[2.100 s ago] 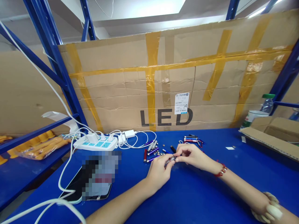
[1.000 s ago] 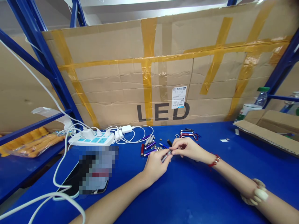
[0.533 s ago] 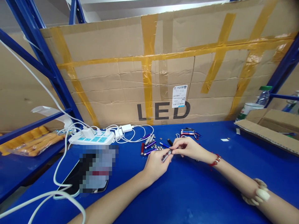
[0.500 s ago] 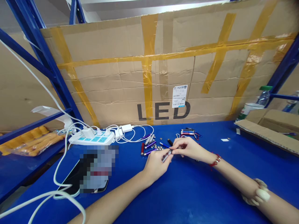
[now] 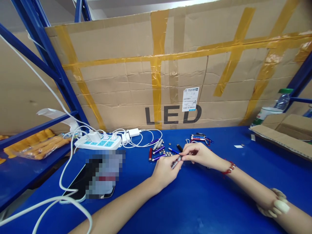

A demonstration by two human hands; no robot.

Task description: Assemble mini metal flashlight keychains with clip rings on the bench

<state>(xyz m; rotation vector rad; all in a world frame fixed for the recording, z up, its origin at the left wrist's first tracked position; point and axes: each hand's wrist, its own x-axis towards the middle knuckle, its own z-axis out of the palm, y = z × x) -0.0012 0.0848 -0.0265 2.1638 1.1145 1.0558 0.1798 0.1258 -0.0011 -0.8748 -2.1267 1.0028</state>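
Place: workshop or storeroom bench
Cardboard panel (image 5: 131, 87): taped, printed "LED"
Blue rack posts (image 5: 56, 65): either side of the panel
Blue worktop (image 5: 204, 198): before the panel, strewn with small tubes (image 5: 150, 154)

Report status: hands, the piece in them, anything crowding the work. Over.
Left hand gripping small silver tube. Right hand pinching at its upper end. Loose purple tubes close beyond left hand, none between hands.
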